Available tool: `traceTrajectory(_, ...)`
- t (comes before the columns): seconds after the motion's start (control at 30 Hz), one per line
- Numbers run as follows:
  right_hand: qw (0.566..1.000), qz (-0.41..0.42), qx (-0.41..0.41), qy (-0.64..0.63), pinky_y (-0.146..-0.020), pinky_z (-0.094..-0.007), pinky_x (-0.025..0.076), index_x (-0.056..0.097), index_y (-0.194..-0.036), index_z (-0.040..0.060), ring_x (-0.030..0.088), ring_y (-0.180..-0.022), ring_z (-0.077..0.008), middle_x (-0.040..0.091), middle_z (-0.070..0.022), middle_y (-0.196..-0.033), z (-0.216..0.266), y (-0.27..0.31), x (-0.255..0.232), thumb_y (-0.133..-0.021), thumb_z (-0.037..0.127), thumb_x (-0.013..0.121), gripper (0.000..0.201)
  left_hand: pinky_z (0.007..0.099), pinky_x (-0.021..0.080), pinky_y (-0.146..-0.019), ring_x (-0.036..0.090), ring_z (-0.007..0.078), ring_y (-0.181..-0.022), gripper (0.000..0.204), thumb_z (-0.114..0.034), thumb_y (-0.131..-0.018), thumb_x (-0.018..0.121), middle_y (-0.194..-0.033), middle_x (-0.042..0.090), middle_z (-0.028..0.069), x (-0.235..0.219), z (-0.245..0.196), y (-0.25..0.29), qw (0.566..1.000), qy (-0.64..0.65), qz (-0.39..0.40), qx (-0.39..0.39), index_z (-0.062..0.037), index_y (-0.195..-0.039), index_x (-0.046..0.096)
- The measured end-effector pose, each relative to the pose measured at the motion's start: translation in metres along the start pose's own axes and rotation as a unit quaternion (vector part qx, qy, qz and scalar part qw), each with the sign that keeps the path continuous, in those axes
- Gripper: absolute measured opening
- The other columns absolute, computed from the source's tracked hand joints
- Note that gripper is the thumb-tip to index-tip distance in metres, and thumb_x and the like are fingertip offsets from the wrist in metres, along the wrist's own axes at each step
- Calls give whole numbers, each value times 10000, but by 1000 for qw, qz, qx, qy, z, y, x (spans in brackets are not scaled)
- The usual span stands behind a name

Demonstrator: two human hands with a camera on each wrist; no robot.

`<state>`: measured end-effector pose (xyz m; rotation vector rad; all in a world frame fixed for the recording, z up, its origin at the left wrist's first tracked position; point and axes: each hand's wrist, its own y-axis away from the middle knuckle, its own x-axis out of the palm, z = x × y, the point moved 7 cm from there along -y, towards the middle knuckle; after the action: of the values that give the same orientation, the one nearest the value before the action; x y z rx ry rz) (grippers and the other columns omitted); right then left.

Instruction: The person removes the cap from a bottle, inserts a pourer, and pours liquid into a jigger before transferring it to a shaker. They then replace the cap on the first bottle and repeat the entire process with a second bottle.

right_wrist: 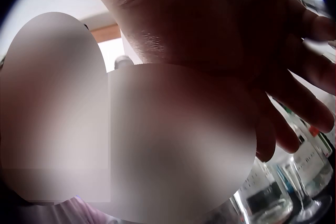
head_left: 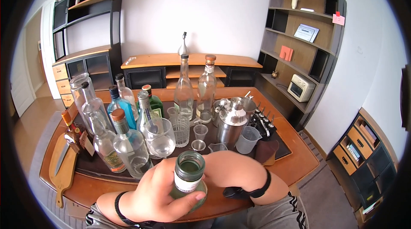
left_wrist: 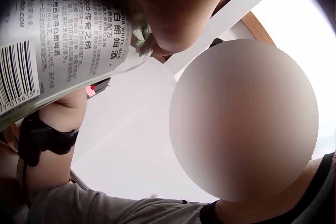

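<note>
My left hand (head_left: 156, 192) grips a greenish glass bottle (head_left: 189, 173) near its neck, at the table's front edge. The bottle's threaded mouth is uncapped and faces up toward the head camera. In the left wrist view, its white label with a barcode shows on the bottle (left_wrist: 63, 40), beside the left hand (left_wrist: 176, 8). My right hand (head_left: 227, 167) is just right of and beyond the neck, its fingers hidden in the head view. The right wrist view shows the right hand (right_wrist: 226, 40) with fingers spread and nothing held; whether it touches the bottle, I cannot tell.
Several bottles and a stemmed glass (head_left: 159, 137) stand left and centre on the table. A steel shaker (head_left: 232, 122), a plastic measuring jug (head_left: 248, 140) and a jigger (head_left: 198, 145) are farther right. A cutting board (head_left: 64, 167) with a knife lies at the left edge.
</note>
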<state>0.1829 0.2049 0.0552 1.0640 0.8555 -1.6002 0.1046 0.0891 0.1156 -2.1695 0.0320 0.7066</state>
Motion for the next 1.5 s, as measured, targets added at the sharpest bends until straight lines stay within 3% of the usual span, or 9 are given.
traceTrajectory(0.3, 997, 3, 11, -81, -682, -454, 516, 624, -954, 14, 666, -823, -404, 669, -216, -861, -34, -34, 64, -927, 303, 563, 296, 394, 556, -765, 709, 295, -892, 598, -156, -816, 812, -1005, 673, 146, 1, 10, 9, 999, 12, -23, -40, -5, -1257, 437)
traceTrajectory(0.53, 951, 72, -156, -256, -972, -352, 480, 591, -1259, 86, 613, -1119, -245, 652, -116, -1208, -4, -41, 68, -951, 313, 604, 383, 385, 542, -898, 688, 272, -1027, 447, -70, -842, 758, -1089, 684, 161, 0, 6, 8, 994, 32, -1, -106, 24, -1169, 468)
traceTrajectory(0.77, 705, 130, -147, -682, -959, -330, 482, 621, -1206, 59, 601, -1096, -177, 651, -44, -1195, -68, -55, 123, -958, 133, 591, 260, 448, 537, -698, 676, 383, -844, 552, -198, -851, 769, -966, 645, 179, 0, 0, 4, 999, 5, -44, -6, -19, -1230, 410)
traceTrajectory(0.87, 714, 99, -121, -683, -929, -335, 490, 627, -1189, 63, 618, -1056, -193, 661, -61, -1159, -71, -51, 111, -941, 139, 608, 260, 428, 520, -704, 659, 404, -843, 488, -117, -830, 740, -944, 641, 205, -10, -17, 2, 998, -2, -65, -20, -17, -1229, 477)
traceTrajectory(1.07, 886, -2, -87, -455, -868, -345, 507, 639, -1157, 71, 652, -975, -225, 681, -95, -1089, -18, -17, 25, -907, 150, 642, 262, 477, 491, -670, 621, 449, -828, 490, -201, -825, 750, -898, 627, 222, -10, -10, 6, 996, -2, -50, -68, -36, -1188, 465)
traceTrajectory(1.23, 982, -171, 73, -30, -842, -334, 514, 639, -1139, 40, 659, -955, -219, 682, -96, -1019, 32, 19, -74, -840, 76, 700, 307, 492, 479, -678, 611, 459, -824, 506, -182, -809, 757, -883, 612, 224, -11, -12, 4, 997, -3, -61, -40, -32, -1186, 456)
traceTrajectory(1.3, 938, -330, 42, -97, -770, -332, 548, 604, -1147, 43, 670, -919, -171, 657, -106, -1036, 33, 50, -106, -842, 22, 692, 318, 491, 480, -679, 611, 459, -824, 513, -179, -804, 759, -881, 611, 224, -10, -9, 5, 997, -6, -59, -49, -30, -1190, 456)
traceTrajectory(1.37, 811, -491, -117, -296, -794, -354, 557, 527, -1162, 12, 656, -916, -207, 624, -158, -1083, 41, 70, -118, -861, -5, 666, 332, 488, 482, -681, 611, 459, -827, 519, -178, -800, 761, -884, 613, 226, -9, -7, 5, 996, -14, -60, -57, -29, -1193, 456)
traceTrajectory(1.5, 782, -522, -219, -259, -916, -374, 522, 415, -1191, 34, 650, -998, -250, 595, -237, -1185, 63, 64, -107, -799, -103, 695, 501, 473, 504, -678, 626, 455, -826, 520, -161, -800, 759, -897, 626, 224, -11, -11, 6, 996, -11, -58, -66, -31, -1206, 460)
